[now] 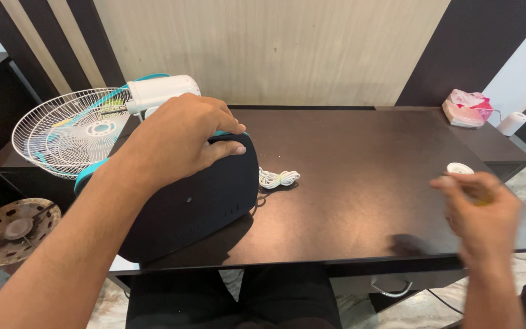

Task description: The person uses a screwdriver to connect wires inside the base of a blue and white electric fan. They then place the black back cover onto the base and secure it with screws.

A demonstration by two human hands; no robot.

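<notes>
A table fan lies tipped over on the dark table (360, 183). Its black rounded base (196, 207) faces me, and its white wire grille (68, 131) and white motor housing (162, 91) point left. My left hand (178, 137) grips the top edge of the base, fingers curled over the rim. A coiled white cord (278, 178) lies just right of the base. My right hand (485, 216) is blurred above the table's right front, fingers drawn together close to a small white round cap (459, 168). A yellowish smear shows at its fingertips; whether it holds anything is unclear.
A pink packet (468, 108) and a white roll (511, 123) sit at the far right of the table. A perforated metal disc (13, 231) lies on the floor at left. A drawer handle (391, 289) hangs under the front edge.
</notes>
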